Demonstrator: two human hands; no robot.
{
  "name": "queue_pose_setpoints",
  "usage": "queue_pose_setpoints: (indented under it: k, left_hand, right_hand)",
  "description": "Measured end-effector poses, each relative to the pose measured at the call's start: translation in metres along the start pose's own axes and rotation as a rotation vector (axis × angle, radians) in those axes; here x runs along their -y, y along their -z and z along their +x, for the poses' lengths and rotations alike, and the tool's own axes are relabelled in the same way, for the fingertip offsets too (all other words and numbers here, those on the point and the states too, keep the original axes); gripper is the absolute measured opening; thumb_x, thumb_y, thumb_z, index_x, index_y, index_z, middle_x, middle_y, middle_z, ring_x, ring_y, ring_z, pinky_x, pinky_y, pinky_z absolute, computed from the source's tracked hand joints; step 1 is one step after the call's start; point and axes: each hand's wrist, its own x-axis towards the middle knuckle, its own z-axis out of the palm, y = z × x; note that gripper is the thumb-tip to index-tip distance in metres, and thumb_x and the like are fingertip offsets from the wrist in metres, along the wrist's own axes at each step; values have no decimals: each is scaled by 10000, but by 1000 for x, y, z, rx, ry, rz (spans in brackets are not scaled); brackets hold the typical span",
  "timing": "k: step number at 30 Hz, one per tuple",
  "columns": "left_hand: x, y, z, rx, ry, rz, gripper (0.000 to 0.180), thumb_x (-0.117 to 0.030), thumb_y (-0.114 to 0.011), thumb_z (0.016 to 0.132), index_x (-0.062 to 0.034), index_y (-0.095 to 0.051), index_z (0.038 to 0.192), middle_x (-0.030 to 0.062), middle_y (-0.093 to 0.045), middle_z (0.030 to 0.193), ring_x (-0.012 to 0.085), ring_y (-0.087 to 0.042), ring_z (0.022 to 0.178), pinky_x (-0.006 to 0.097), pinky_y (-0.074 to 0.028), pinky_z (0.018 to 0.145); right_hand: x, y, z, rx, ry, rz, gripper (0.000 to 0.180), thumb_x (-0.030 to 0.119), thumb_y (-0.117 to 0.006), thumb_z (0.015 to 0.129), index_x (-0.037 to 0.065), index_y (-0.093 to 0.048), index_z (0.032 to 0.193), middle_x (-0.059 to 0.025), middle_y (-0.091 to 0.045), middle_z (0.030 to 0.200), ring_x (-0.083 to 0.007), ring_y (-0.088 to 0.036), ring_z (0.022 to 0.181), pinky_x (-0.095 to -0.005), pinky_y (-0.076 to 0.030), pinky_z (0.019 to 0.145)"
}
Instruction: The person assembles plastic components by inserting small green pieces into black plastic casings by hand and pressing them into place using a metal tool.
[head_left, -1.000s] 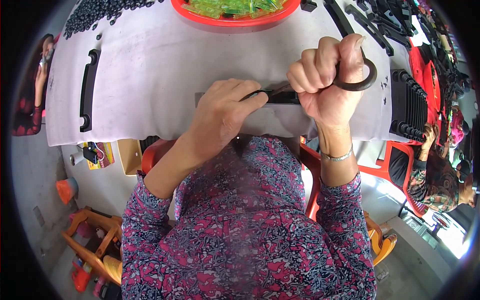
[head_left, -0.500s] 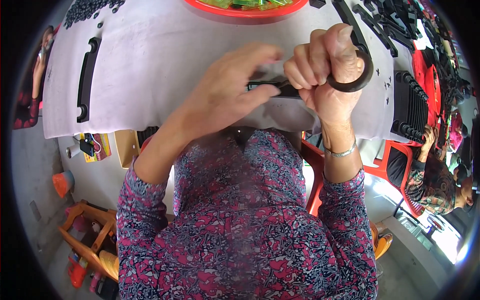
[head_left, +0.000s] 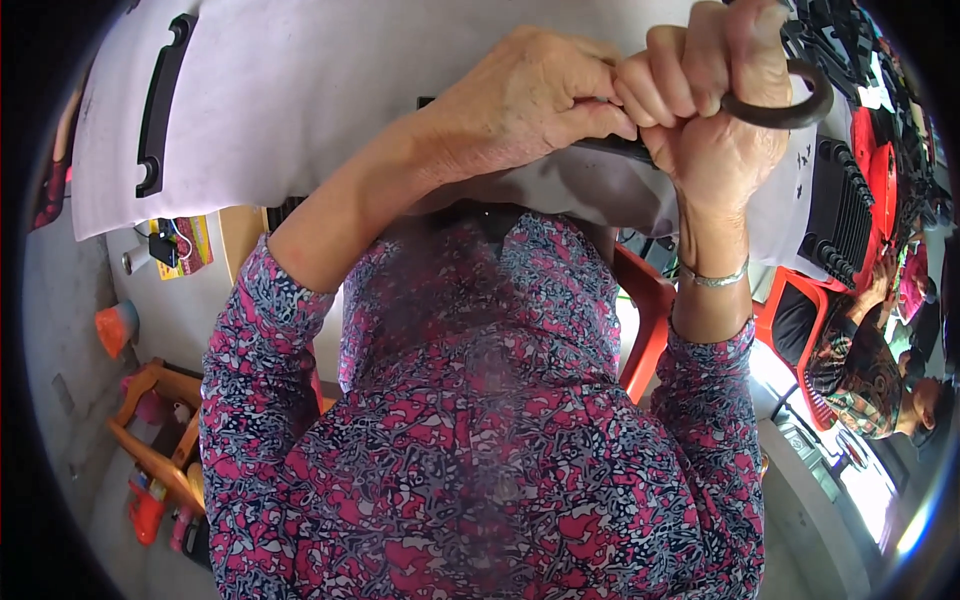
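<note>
At the far left, one long black plastic bar with notched ends point(head_left: 163, 108) lies on the pale cloth point(head_left: 300, 90), well apart from both hands. Near the middle, the left hand point(head_left: 535, 100) reaches across one flat black plastic strip point(head_left: 618, 147); the strip lies on the cloth beneath the fingers of both hands, its middle hidden, one end peeking out past the left wrist. The left thumb and fingertips meet the right hand's fingers; whether they pinch anything, I cannot tell. The right hand point(head_left: 710, 105) is curled tightly round a dark tool with a round loop handle point(head_left: 782, 112); one loop shows beside the thumb, while the tool's other end is hidden. Further right lie several tiny black pieces point(head_left: 803, 163), then one row of black ribbed bars point(head_left: 835, 205), packed too closely to count.
</note>
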Motion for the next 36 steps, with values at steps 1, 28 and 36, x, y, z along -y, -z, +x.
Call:
queue_pose_setpoints:
  k: [1, 28, 36]
  left_hand:
    - [1, -2, -1, -11, 3, 6, 70, -90, -716, 906, -22, -735, 909, 50, -710, 895, 141, -671, 831, 283, -527, 761]
    - [-14, -4, -36, -62, -19, 494, 237, -49, -769, 735, -31, -689, 958, 66, -608, 944, 263, -628, 880, 373, -502, 760]
    - [-10, -5, -36, -56, -31, 485, 208, -43, -754, 751, -38, -701, 951, 62, -660, 981, 264, -642, 901, 376, -503, 793]
  right_hand:
    - [12, -14, -5, -309, -162, -353, 608, 528, -446, 1051, 132, -329, 605, 33, -236, 503, -97, -150, 426, -286, -165, 417]
    - [60, 3, -21, -213, -436, -463, 412, 411, -424, 1071, 156, -393, 749, 36, -359, 646, -122, -262, 544, -277, -255, 524]
    - [55, 4, -26, -303, -358, -298, 517, 489, -405, 1061, 127, -391, 693, 18, -325, 608, -123, -231, 537, -288, -223, 510]
